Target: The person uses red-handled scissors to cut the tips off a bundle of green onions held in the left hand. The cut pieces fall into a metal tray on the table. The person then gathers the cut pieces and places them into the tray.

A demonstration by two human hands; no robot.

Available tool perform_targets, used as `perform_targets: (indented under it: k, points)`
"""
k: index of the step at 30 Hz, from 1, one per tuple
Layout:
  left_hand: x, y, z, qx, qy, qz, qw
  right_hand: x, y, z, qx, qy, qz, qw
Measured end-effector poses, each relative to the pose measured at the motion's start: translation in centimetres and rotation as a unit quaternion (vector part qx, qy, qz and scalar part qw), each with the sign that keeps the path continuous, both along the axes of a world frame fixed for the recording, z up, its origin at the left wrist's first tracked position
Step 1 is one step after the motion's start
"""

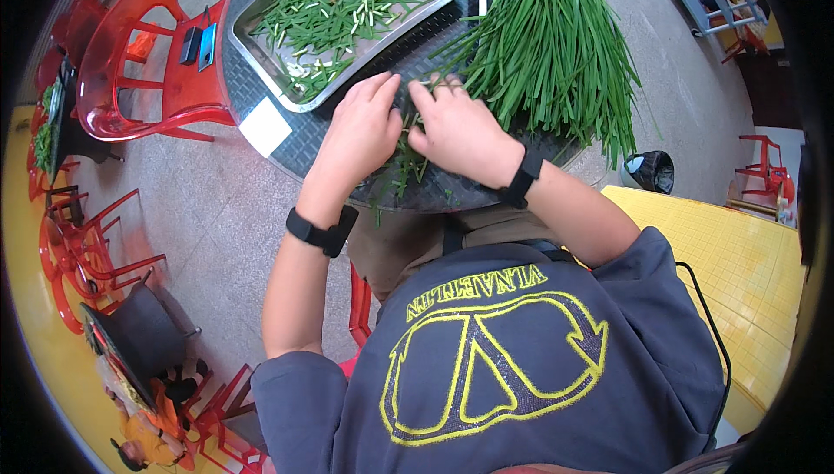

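Observation:
Both of my hands are over the dark woven-pattern table point(449, 197), close together above a small scatter of green leafy pieces point(407, 171). My left hand point(368, 125) has its fingers bent down beside the rim of a metal tray point(417, 21). Cut green stalks with white ends point(326, 11) lie in that tray. My right hand point(459, 125) is at the lower left of a large heap of long green Chinese chives point(554, 50); thin stalks touch its fingertips. Whether either hand pinches a stalk is hidden by the fingers.
A white paper square point(266, 127) lies at the table's left edge. A red plastic chair point(179, 70) bearing a phone point(207, 46) stands at the left. At the right are a lined bin point(651, 171) and a yellow tiled surface point(710, 246). A person in orange point(146, 441) is far off, lower left.

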State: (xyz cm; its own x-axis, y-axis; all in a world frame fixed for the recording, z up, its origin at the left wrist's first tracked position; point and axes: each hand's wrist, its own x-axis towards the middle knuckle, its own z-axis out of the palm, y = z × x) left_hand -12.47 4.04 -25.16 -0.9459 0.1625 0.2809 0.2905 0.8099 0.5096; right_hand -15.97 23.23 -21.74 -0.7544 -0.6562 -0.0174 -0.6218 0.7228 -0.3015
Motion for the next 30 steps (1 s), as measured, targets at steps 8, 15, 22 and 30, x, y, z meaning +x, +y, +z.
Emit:
perform_targets:
  k: [8, 15, 22, 30]
  points:
    - [1.2, -1.3, 0.8, 0.057, -0.081, -0.025, 0.995, -0.3, 1.8, -0.4, 0.018, -0.018, 0.001, 1.000]
    - [0.8, 0.1, 0.3, 0.067, -0.087, -0.071, 0.991, 2.3, 2.2, -0.6, -0.025, -0.005, 0.051, 0.998]
    - [2.8, -0.9, 2.3, 0.091, -0.112, -0.007, 0.989, 0.4, 1.8, -0.7, 0.005, -0.077, 0.113, 0.991]
    - [9.8, -0.1, 3.7, -0.095, -0.251, 0.126, 0.955, 2.9, 3.5, 0.4, 0.074, -0.040, -0.019, 0.996]
